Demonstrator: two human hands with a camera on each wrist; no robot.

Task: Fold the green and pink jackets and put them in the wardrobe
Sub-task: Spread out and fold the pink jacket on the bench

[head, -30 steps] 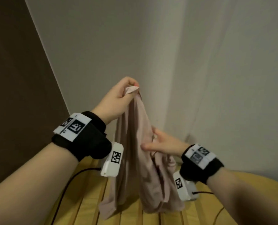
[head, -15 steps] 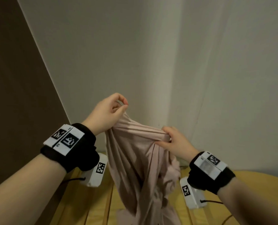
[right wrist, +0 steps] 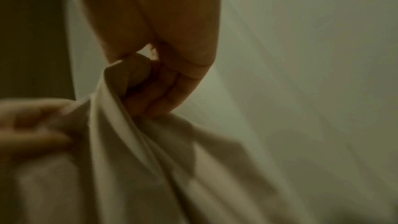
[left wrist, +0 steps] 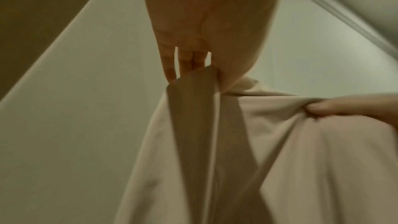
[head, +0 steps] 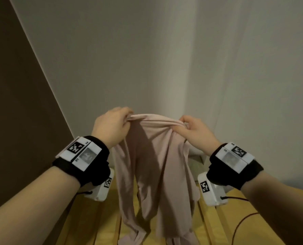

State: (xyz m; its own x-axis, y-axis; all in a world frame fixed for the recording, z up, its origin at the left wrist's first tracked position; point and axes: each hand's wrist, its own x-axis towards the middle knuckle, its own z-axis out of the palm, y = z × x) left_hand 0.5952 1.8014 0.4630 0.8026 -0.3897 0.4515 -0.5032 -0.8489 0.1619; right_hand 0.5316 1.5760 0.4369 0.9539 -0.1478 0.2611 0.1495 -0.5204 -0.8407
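Note:
The pink jacket (head: pixel 157 165) hangs in the air between both hands, its lower part trailing down to a yellow slatted wooden surface (head: pixel 108 227). My left hand (head: pixel 115 124) pinches the top edge of the jacket (left wrist: pixel 290 151) on the left. My right hand (head: pixel 195 129) grips the top edge about a hand's width to the right, fingers curled round a bunch of the fabric (right wrist: pixel 137 142). The stretch of cloth between the hands is pulled fairly taut. No green jacket shows in any view.
A pale wall corner (head: pixel 191 68) stands right behind the jacket. A dark brown panel (head: pixel 14 103) rises on the left. A thin dark cable (head: pixel 242 220) lies on the slats at the right.
My left hand has come down from its high hold. My right hand has risen and moved right, so both hands now hold the top edge level and spread apart.

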